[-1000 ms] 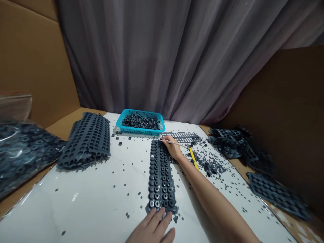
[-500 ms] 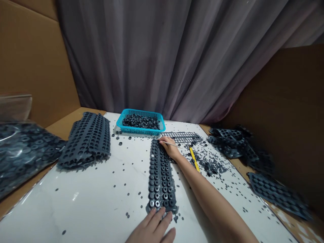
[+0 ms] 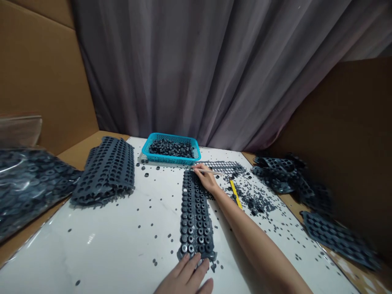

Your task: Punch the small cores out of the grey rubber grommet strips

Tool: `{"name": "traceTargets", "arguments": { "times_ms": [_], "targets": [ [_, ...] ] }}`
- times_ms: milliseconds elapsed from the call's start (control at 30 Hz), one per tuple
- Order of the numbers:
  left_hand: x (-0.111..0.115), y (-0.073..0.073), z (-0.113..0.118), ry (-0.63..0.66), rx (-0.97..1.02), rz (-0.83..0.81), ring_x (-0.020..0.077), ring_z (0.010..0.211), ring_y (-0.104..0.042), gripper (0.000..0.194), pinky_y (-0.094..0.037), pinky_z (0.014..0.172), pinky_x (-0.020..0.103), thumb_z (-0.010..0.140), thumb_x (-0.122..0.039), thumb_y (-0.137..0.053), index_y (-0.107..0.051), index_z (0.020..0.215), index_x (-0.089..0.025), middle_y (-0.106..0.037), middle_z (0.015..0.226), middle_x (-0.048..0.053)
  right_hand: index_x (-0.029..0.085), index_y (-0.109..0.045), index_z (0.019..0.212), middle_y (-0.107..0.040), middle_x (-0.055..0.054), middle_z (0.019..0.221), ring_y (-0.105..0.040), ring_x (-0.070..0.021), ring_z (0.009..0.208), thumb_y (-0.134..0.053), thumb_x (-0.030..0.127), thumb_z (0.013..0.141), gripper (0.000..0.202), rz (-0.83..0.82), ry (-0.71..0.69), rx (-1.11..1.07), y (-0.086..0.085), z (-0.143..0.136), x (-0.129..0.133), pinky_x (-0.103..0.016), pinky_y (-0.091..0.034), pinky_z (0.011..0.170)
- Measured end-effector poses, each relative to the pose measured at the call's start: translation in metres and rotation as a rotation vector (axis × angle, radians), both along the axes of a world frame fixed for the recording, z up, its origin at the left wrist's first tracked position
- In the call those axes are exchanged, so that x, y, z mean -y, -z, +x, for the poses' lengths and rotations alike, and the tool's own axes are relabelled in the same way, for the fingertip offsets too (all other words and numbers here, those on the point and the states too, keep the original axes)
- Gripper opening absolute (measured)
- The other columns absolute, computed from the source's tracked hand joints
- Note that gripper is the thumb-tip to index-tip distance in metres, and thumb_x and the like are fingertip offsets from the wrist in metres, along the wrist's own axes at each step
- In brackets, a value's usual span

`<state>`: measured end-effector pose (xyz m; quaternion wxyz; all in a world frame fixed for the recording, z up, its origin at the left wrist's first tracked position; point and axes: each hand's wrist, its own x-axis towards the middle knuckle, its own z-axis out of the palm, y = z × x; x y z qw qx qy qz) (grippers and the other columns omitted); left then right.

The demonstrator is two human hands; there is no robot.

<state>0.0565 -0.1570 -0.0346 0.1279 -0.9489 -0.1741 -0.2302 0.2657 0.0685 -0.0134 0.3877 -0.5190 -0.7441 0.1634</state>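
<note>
A dark grey moulded rubber sheet [image 3: 196, 212] with rows of round, ring-like parts lies lengthwise on the white table. My left hand [image 3: 187, 277] rests flat on its near end, fingers spread and stretched out. At the far end, my right hand [image 3: 206, 178] grips a thin whitish stick [image 3: 211, 172], which points left toward the sheet's top rows. The stick's tip is too small to make out. Just beyond that hand lies a flat perforated sheet [image 3: 226, 166] with the white table showing through its holes.
A blue basket [image 3: 171, 158] of small dark parts stands at the back. Punched sheets [image 3: 105, 171] are stacked left, beside a clear bag [image 3: 33, 183] of parts. A yellow cutter [image 3: 235, 192] lies right among scattered black bits. More sheets [image 3: 338, 237] lie along the right edge.
My right hand has shifted very slightly at the sheet's far end, and the stick lies a little flatter. My left hand stays on the near end. The whole view has moved a touch.
</note>
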Motion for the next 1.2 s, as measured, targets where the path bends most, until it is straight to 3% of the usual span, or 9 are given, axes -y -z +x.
{"name": "traceTargets", "arguments": {
  "times_ms": [300,600,833,1067,1200],
  "targets": [
    [0.000,0.001,-0.001,0.000,-0.019,0.000,0.0202,0.107,-0.057,0.022,-0.046,0.087,0.030,0.094,-0.032,-0.052,-0.057,0.113,-0.024,-0.063,0.120,0.002,0.022,-0.062,0.090,-0.068,-0.005,0.101,-0.061,-0.0218,0.101,-0.051,0.037,0.088,0.019,-0.080,-0.073,-0.098,0.003,-0.010,0.002,-0.038,-0.045,0.091],
    [-0.001,-0.002,0.000,0.006,0.014,0.012,0.0203,0.103,-0.060,0.020,-0.049,0.084,0.031,0.095,-0.032,-0.049,-0.057,0.110,-0.022,-0.065,0.116,0.001,0.023,-0.061,0.093,-0.068,-0.004,0.102,-0.061,-0.0208,0.100,-0.047,0.038,0.090,0.020,-0.086,-0.061,-0.133,0.000,-0.013,0.001,-0.037,-0.045,0.091],
    [0.001,0.012,0.003,-0.024,0.057,0.025,0.0209,0.104,-0.059,0.017,-0.047,0.087,0.032,0.095,-0.030,-0.050,-0.058,0.109,-0.023,-0.066,0.114,0.002,0.022,-0.062,0.088,-0.069,-0.004,0.099,-0.061,-0.0213,0.097,-0.050,0.038,0.089,0.020,-0.075,-0.065,-0.096,0.004,-0.013,0.000,-0.037,-0.046,0.088],
    [-0.002,-0.004,0.000,0.006,0.034,0.037,0.0187,0.101,-0.061,0.019,-0.049,0.083,0.029,0.097,-0.031,-0.046,-0.058,0.109,-0.023,-0.067,0.113,0.000,0.022,-0.062,0.091,-0.068,-0.005,0.098,-0.059,-0.0214,0.097,-0.047,0.037,0.091,0.022,-0.039,-0.068,-0.008,0.004,-0.013,0.000,-0.036,-0.045,0.087],
    [-0.001,-0.002,0.001,-0.006,0.063,0.045,0.0191,0.100,-0.062,0.018,-0.050,0.083,0.029,0.096,-0.031,-0.047,-0.058,0.108,-0.023,-0.068,0.111,0.000,0.023,-0.061,0.094,-0.067,-0.004,0.098,-0.058,-0.0220,0.095,-0.047,0.031,0.092,0.016,-0.016,-0.055,0.090,0.002,-0.014,0.001,-0.037,-0.041,0.087]
  ]
}}
